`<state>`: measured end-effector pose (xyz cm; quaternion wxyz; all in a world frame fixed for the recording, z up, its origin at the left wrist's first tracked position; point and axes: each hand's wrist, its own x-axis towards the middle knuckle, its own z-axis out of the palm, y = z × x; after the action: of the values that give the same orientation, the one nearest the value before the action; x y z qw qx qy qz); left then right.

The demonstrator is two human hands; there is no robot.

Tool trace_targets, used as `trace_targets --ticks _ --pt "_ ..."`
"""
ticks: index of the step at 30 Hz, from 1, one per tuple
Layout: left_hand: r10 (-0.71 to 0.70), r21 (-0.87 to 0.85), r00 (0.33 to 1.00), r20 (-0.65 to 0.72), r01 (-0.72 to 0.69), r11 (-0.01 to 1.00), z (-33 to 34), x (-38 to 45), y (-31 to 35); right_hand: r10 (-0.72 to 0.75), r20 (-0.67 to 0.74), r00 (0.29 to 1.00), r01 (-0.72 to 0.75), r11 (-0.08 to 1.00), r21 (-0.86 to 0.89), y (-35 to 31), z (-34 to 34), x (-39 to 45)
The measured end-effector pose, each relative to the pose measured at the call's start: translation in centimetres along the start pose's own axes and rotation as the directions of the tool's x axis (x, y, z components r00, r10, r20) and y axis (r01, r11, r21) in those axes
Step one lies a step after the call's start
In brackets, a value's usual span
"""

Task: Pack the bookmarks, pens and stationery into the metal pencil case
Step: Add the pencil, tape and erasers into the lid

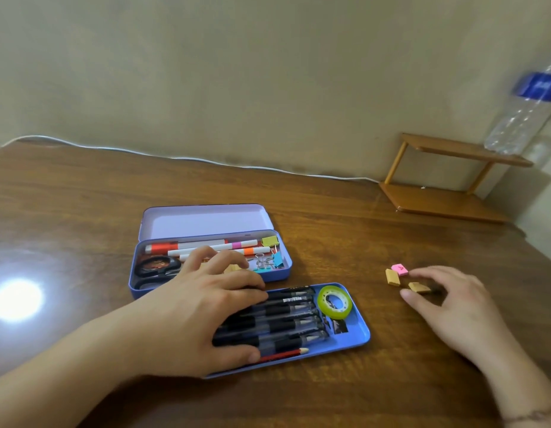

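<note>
Lilac-blue metal pencil case [269,274] sits open near the middle of the brown wooden tabletop [329,223], lid up. Inside lie white markers with orange and pink bands [206,247], black-handled scissors [157,268], coloured binder clips [268,262] and a yellow sticky pad [269,241]. Just in front, a blue metal tray [359,332] holds black gel pens [286,316], a red pencil [283,354] and a green tape roll [334,302]. The left hand [200,307] rests flat, fingers spread, over pens and case. The right hand [447,299], loosely open, touches small tan erasers [419,287] toward the tabletop's right edge; a pink eraser [399,269] bears a red mark, unreadable.
</note>
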<state>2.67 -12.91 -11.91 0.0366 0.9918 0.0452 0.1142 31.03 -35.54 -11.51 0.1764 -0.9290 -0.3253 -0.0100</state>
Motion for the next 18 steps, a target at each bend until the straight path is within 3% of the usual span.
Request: trace_targets --ticks 8,11,14,16,18 --pt "0.054 -0.058 0.998 0.021 -0.052 0.997 -0.3 -0.2 -0.1 -0.055 -0.061 0.997 0.057 0.998 0.024 0.3 0.2 0.0" --pt "0.095 -0.054 0.995 0.011 -0.095 0.994 -0.4 -0.1 0.0 -0.127 -0.149 0.981 0.126 0.992 -0.015 -0.1 0.2 -0.3" --pt "0.153 -0.108 0.988 0.017 -0.151 0.983 -0.7 0.0 0.1 -0.330 -0.245 0.911 0.377 0.910 0.173 -2.1 0.5 -1.5" --pt "0.207 -0.125 0.978 0.027 -0.202 0.971 -0.7 0.0 0.1 -0.552 -0.177 0.815 0.580 0.768 0.273 -4.0 1.1 -2.5" --pt "0.237 -0.117 0.971 0.030 -0.232 0.966 -0.7 0.0 0.2 -0.683 -0.083 0.725 0.672 0.678 0.297 -5.1 1.9 -3.1"
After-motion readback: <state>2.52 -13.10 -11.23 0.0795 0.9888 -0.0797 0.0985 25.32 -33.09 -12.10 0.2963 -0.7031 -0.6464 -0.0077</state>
